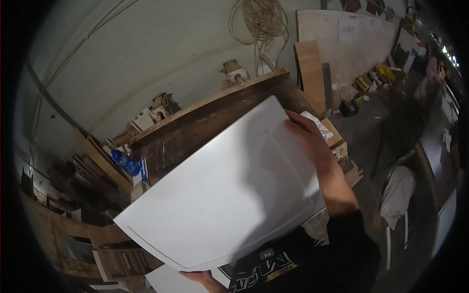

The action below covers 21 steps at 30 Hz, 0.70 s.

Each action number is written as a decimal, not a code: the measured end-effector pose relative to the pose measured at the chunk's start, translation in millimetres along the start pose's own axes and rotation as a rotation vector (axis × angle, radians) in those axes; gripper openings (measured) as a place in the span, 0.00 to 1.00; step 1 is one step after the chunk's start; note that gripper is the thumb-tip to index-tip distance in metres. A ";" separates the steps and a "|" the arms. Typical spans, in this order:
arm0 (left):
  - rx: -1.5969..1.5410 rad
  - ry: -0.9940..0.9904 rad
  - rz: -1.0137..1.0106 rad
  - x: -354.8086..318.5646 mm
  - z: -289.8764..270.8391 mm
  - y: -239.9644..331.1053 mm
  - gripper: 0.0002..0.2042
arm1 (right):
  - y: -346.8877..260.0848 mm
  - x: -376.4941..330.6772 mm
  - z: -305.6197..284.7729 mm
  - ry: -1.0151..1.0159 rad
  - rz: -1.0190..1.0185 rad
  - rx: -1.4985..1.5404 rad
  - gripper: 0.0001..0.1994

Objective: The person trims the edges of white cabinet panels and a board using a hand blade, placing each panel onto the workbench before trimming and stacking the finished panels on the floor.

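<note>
The panel spans both grips, the right hand at its far right edge, the left hand at its near edge. Beyond the grips lies the bench; the bottle sits far left of the right-hand grip, the upright board just beyond it.

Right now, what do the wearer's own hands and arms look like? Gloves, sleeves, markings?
Right hand and left hand: no gloves visible. Right forearm bare, no watch or band visible; short black sleeve above it. It belongs to a black shirt with pale lettering and a small yellow-and-red patch. Left sleeve can't be made out.
</note>
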<state>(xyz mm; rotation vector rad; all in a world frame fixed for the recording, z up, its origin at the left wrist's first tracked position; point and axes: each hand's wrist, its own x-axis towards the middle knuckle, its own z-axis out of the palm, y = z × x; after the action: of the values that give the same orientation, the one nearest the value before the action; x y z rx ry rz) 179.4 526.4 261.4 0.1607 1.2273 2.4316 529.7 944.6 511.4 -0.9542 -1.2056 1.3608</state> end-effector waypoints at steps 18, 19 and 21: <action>-0.376 0.210 -0.242 -88.9 -23.1 -32.7 0.33 | 22.3 31.9 71.3 -0.378 -0.054 -0.077 0.28; -0.379 0.232 -0.271 -92.2 -32.4 -39.4 0.32 | 39.3 42.1 64.2 -0.409 -0.105 -0.073 0.30; -0.087 0.162 -0.249 -100.3 12.9 -23.7 0.33 | 69.3 58.1 61.5 -0.418 -0.217 -0.229 0.29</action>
<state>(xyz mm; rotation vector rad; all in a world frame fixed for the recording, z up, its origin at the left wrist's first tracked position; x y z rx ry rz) 281.4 507.5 258.5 -0.2070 1.1300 2.3085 448.4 995.0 458.4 -0.6832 -1.7585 1.3015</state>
